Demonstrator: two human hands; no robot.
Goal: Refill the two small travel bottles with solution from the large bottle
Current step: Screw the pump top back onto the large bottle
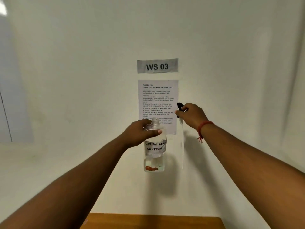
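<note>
The large clear bottle (154, 156) hangs in the air in front of the wall, upright, with its threaded neck uncovered. A white label on it reads "CONTACT LENS SOLUTION", and a little liquid lies at its bottom. My left hand (140, 133) grips it around the shoulder. To its right and slightly higher, my right hand (191, 115) holds the black pump cap (179, 106), whose long clear dip tube (182, 146) dangles down beside the bottle. The two small travel bottles are out of view.
A "WS 03" sign (157, 66) and a printed instruction sheet (158, 98) are taped to the white wall behind the bottle. The far edge of a brown wooden table (153, 220) shows at the bottom.
</note>
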